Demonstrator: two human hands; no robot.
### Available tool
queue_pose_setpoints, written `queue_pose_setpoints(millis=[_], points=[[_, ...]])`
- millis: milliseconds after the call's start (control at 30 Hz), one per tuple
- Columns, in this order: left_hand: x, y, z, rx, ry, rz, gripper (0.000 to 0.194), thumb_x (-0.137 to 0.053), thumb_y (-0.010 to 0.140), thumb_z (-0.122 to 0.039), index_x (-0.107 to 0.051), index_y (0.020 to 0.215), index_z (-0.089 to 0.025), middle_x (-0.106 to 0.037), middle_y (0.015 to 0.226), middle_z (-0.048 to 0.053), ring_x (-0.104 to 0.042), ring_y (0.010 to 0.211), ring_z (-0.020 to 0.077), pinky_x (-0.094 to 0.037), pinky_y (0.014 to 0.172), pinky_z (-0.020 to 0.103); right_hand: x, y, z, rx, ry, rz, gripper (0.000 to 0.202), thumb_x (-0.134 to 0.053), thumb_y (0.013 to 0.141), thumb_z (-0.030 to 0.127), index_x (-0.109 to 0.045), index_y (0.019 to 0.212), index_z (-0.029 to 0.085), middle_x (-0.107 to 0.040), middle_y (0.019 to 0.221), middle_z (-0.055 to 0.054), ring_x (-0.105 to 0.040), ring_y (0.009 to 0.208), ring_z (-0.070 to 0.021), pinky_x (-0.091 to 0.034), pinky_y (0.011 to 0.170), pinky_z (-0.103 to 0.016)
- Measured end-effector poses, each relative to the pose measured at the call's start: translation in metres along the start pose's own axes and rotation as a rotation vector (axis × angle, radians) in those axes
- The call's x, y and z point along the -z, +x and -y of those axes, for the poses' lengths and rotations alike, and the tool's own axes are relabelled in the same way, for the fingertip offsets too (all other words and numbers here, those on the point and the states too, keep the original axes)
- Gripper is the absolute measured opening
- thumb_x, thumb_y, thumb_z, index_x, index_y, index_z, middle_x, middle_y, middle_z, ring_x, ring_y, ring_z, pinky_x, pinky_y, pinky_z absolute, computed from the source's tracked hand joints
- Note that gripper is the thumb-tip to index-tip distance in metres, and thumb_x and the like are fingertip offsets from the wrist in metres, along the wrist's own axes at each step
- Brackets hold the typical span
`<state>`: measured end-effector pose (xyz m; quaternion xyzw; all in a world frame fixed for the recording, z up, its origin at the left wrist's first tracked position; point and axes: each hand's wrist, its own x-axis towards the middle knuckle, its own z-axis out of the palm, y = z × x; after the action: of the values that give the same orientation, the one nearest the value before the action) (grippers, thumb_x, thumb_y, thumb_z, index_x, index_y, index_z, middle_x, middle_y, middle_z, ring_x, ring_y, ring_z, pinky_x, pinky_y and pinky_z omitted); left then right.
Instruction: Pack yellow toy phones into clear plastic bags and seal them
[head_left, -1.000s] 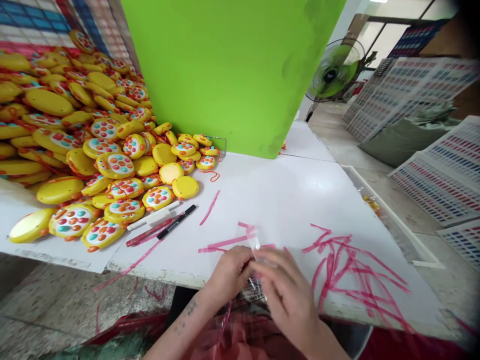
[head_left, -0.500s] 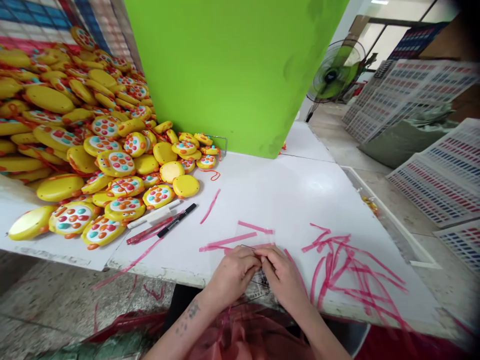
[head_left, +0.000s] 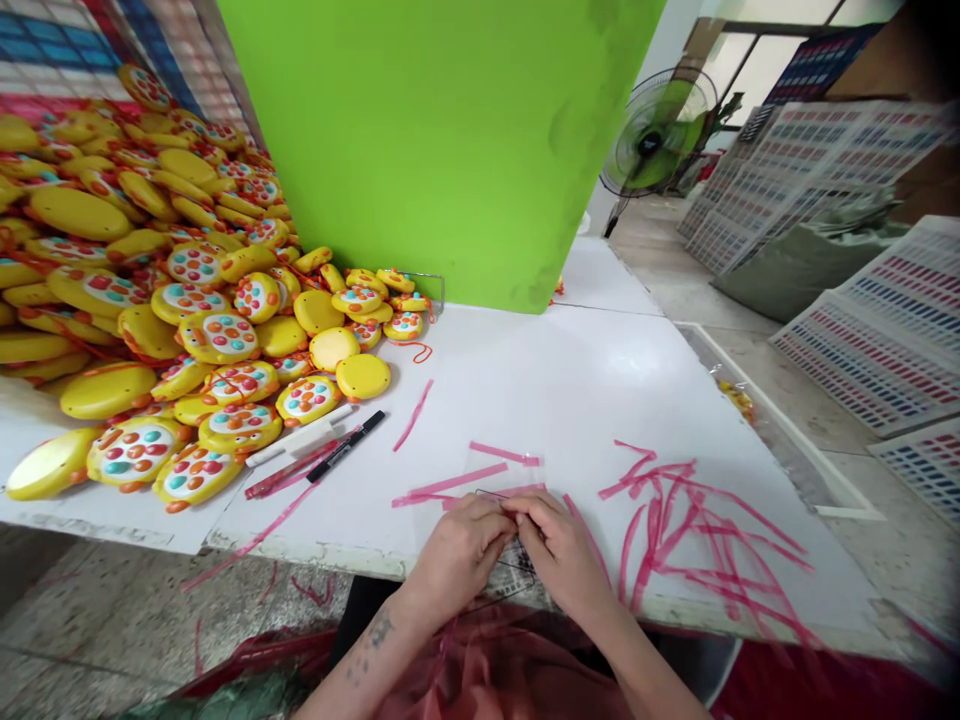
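My left hand (head_left: 466, 545) and my right hand (head_left: 553, 540) meet at the table's front edge, fingertips pinched together. What sits between the fingertips is too small to make out. Beneath them lies a clear sheet with dark printed marks (head_left: 516, 575), largely covered by the hands. Pink strips (head_left: 457, 482) lie just beyond the fingers, and a tangle of more pink strips (head_left: 694, 530) spreads to the right of my right hand.
Yellow toys with coloured dots (head_left: 225, 335) are heaped at the left. A black marker (head_left: 346, 446) and a white pen (head_left: 300, 437) lie before them. A green board (head_left: 450, 150) stands at the back of the white table (head_left: 517, 385). A fan (head_left: 651, 142) stands behind.
The view has shifted slightly, so the toys and board appear a little further left. Both hands keep nearly the same pinched pose.
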<state>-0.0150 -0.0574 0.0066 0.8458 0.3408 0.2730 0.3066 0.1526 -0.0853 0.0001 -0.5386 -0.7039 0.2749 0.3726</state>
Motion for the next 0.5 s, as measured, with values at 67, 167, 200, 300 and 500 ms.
queue_pose_setpoints(millis=[67,167,200,300,500], points=[[0.0000,-0.0005,-0.0004,-0.002,0.020,0.001,0.020,-0.044,0.094,-0.017,-0.064,0.090,-0.017,-0.066,0.093,0.004,-0.057,0.090,0.0176,-0.046,0.080,0.030,-0.0005,0.0000,-0.0006,0.005,0.000,-0.002,0.027,-0.042,0.090,0.009,-0.059,0.104,0.024,-0.062,0.100,-0.004,-0.058,0.096,-0.0173,-0.048,0.084,-0.034],[-0.0004,-0.0012,-0.0007,-0.013,0.049,-0.006,0.020,-0.043,0.094,-0.016,-0.063,0.092,-0.017,-0.066,0.095,0.005,-0.057,0.090,0.0179,-0.046,0.081,0.031,-0.0007,0.0007,-0.0012,0.010,-0.006,-0.004,0.027,-0.042,0.090,0.009,-0.060,0.104,0.024,-0.062,0.100,-0.004,-0.058,0.096,-0.0176,-0.048,0.085,-0.035],[-0.0007,-0.0013,-0.0007,-0.015,0.056,-0.007,0.020,-0.043,0.094,-0.016,-0.063,0.093,-0.017,-0.066,0.095,0.005,-0.057,0.089,0.0180,-0.046,0.081,0.031,-0.0008,0.0009,-0.0011,0.012,-0.008,-0.005,0.027,-0.042,0.090,0.009,-0.060,0.104,0.024,-0.063,0.101,-0.004,-0.058,0.097,-0.0177,-0.048,0.085,-0.035],[-0.0011,-0.0011,-0.0008,-0.018,0.069,-0.009,0.020,-0.043,0.094,-0.016,-0.063,0.093,-0.017,-0.066,0.094,0.005,-0.057,0.089,0.0182,-0.046,0.080,0.031,-0.0010,0.0009,-0.0008,0.019,-0.013,-0.005,0.027,-0.042,0.090,0.010,-0.059,0.105,0.024,-0.063,0.101,-0.005,-0.058,0.097,-0.0181,-0.048,0.085,-0.035],[-0.0003,-0.0011,-0.0012,-0.027,0.069,-0.011,0.020,-0.043,0.094,-0.017,-0.063,0.093,-0.017,-0.066,0.094,0.004,-0.057,0.088,0.0180,-0.047,0.079,0.031,-0.0010,-0.0004,-0.0006,0.014,-0.022,-0.003,0.027,-0.042,0.090,0.009,-0.060,0.104,0.024,-0.063,0.100,-0.005,-0.058,0.097,-0.0179,-0.048,0.086,-0.035]])
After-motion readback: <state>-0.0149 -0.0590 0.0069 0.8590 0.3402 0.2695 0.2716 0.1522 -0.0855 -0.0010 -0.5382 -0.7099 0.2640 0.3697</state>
